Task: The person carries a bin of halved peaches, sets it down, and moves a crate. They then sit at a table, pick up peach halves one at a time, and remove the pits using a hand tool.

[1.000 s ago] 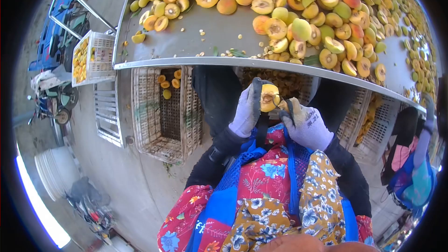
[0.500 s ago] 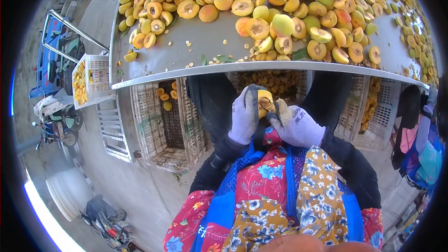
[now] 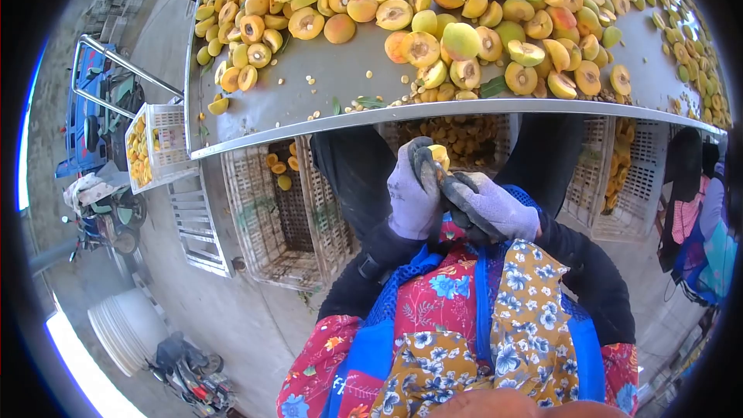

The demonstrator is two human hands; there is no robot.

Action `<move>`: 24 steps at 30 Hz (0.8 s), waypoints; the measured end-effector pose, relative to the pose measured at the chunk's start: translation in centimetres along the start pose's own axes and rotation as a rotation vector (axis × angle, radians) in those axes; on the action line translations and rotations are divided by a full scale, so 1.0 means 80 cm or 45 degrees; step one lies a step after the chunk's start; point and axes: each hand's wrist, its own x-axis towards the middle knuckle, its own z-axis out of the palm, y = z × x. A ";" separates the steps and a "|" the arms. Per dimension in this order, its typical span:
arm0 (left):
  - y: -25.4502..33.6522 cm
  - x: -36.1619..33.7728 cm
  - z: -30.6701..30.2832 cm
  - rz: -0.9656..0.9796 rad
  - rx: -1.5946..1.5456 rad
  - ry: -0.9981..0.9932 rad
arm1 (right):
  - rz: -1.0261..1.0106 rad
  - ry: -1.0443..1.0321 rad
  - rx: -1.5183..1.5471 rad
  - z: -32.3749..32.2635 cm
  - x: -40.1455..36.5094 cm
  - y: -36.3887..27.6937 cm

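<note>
My left hand [image 3: 412, 192], in a pale purple glove with dark fingertips, is closed around a yellow peach half [image 3: 439, 157]. Only the upper part of the fruit shows above the fingers. My right hand [image 3: 489, 203], gloved the same way, has its fingers pressed together against the lower right of the fruit. Anything inside those fingers is hidden. Both hands meet in front of my lap, below the metal table's edge [image 3: 402, 114]. On the table lie many halved peaches [image 3: 464, 42], yellow to green, several with pits in them.
Under the table stands a crate with cut fruit [image 3: 457, 133]. To the left are a white crate [image 3: 263, 220] holding a few halves and a raised basket of fruit [image 3: 164, 139]. Another person [image 3: 708, 224] is at the far right. Parked motorbikes [image 3: 104, 209] stand left.
The peach half has turned, so its cut face no longer shows openly. My right hand has tilted downward slightly, its fingers drawing closer to the left hand. The view has shifted a little.
</note>
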 end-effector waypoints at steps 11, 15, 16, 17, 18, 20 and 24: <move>-0.008 0.004 0.007 -0.132 0.082 -0.265 | 0.186 -0.458 0.661 -0.042 0.015 0.023; -0.024 0.017 0.001 -0.203 -0.090 -0.537 | 0.252 -0.422 0.752 -0.050 0.009 0.026; -0.027 0.017 0.001 -0.189 -0.163 -0.567 | 0.266 -0.500 0.847 -0.051 0.008 0.028; -0.028 0.017 0.002 -0.123 -0.257 -0.555 | 0.279 -0.579 0.937 -0.052 0.007 0.029; -0.029 0.017 0.003 -0.054 -0.351 -0.539 | 0.292 -0.661 1.022 -0.053 0.007 0.029; -0.027 0.019 0.003 -0.021 -0.489 -0.520 | 0.250 -0.681 1.047 -0.049 0.006 0.028; -0.026 0.016 0.008 0.057 -0.550 -0.515 | 0.227 -0.771 1.161 -0.048 0.011 0.042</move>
